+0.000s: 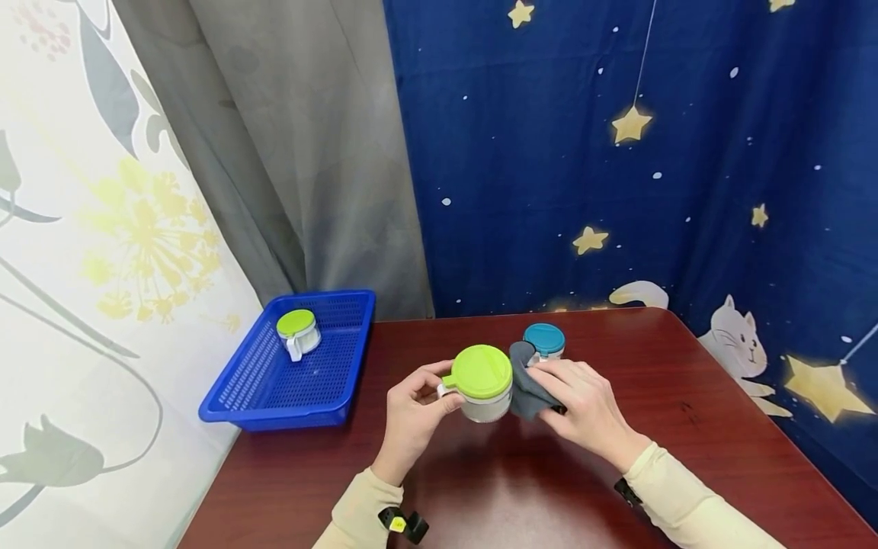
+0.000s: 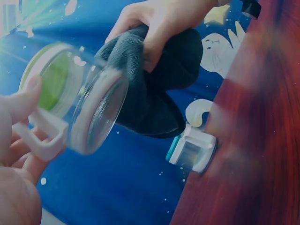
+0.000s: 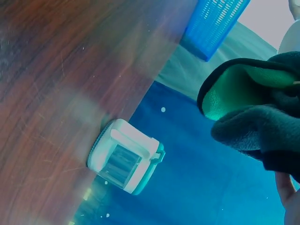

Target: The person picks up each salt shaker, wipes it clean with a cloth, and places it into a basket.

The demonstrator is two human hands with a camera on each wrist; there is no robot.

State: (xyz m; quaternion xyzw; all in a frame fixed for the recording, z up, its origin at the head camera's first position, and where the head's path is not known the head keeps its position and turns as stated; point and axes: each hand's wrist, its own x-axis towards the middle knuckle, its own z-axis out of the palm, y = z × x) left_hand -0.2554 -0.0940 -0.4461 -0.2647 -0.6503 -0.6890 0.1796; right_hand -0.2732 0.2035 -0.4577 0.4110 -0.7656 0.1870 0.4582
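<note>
A clear jar with a bright green lid [image 1: 482, 372] is held above the table by my left hand [image 1: 417, 410]. The thumb and fingers grip its white handle [image 2: 44, 136]. My right hand [image 1: 583, 400] pinches a dark grey cloth [image 1: 527, 385] that hangs in folds against the jar's right side. In the left wrist view the cloth overlaps the jar's base. Behind the cloth, a second clear jar with a teal lid [image 1: 545, 338] stands upright on the table, partly hidden in the head view; the right wrist view shows its white handle.
The blue perforated basket [image 1: 357, 358] sits at the table's back left, with another green-lidded jar [image 1: 299, 332] inside it. The dark red table [image 1: 658, 381] reaches back to grey and navy curtains. A pale patterned curtain [image 1: 103, 252] borders the left side.
</note>
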